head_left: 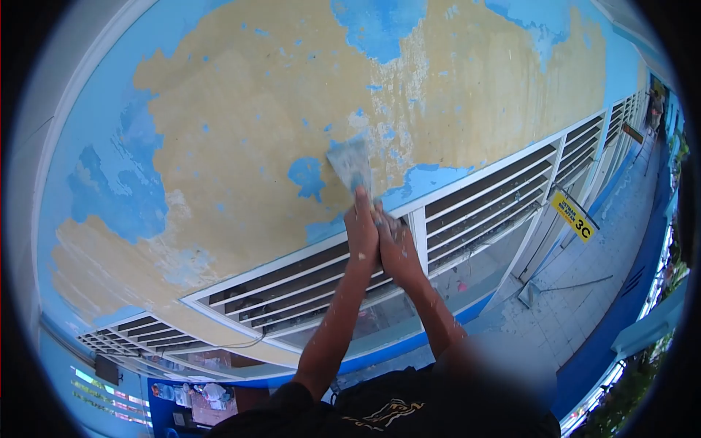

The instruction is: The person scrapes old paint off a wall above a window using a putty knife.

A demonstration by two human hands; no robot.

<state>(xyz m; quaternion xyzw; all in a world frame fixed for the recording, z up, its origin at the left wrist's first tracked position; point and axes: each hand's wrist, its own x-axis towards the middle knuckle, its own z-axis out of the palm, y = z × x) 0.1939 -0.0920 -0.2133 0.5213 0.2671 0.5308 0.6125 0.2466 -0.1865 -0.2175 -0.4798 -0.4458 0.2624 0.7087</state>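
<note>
Both arms reach up to a wall where blue paint [376, 29] has come away in large areas, baring a tan surface [248, 124]. My left hand [361, 230] and my right hand [396, 248] are pressed together around the handle of a wide scraper [350, 160]. Its flat blade lies at the wall, just right of a small blue patch [307, 177]. Most of the handle is hidden by the fingers. Pale flecks cling to both forearms.
White louvred vents [482, 208] run along below the wall. A yellow 3C sign [575, 216] juts out at the right. On the walkway floor lies a long-handled dustpan-like object [529, 294]. A person [656, 109] is far down the corridor.
</note>
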